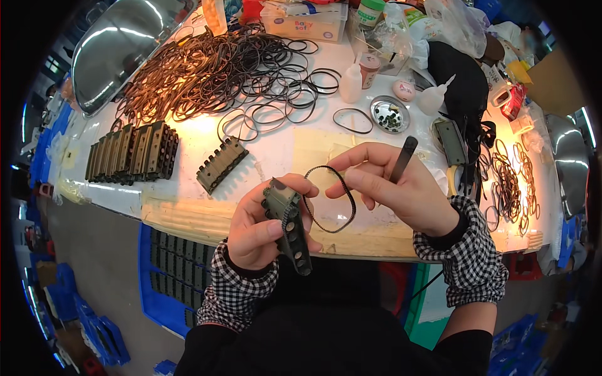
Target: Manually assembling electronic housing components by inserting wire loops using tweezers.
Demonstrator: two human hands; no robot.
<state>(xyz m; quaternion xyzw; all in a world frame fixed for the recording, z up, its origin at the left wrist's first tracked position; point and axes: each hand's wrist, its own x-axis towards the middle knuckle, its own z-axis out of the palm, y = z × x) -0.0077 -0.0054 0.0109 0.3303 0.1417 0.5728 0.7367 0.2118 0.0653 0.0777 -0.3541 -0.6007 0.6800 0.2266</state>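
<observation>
My left hand (pixel 257 229) is closed around a dark green toy chassis (pixel 295 241) with a row of round wheels along its side. A black toothed rubber track (pixel 352 203) hangs as an open loop between my hands, its left side against my left fingers. At the loop's upper right, the fingers of my right hand (pixel 392 188) are bent in a pinch. A flat dark tool, perhaps tweezers (pixel 404 158), sticks up from the same hand; its tip is hidden. Another brown-green chassis (pixel 221 164) lies on the table beyond my left hand.
Stacked chassis (pixel 133 151) stand at the left, before a heap of black rubber loops (pixel 207 72). A round dish (pixel 389 114) of small dark parts and white squeeze bottles (pixel 351 81) sit farther back. Below the table edge is a blue tray (pixel 150 294) of green parts.
</observation>
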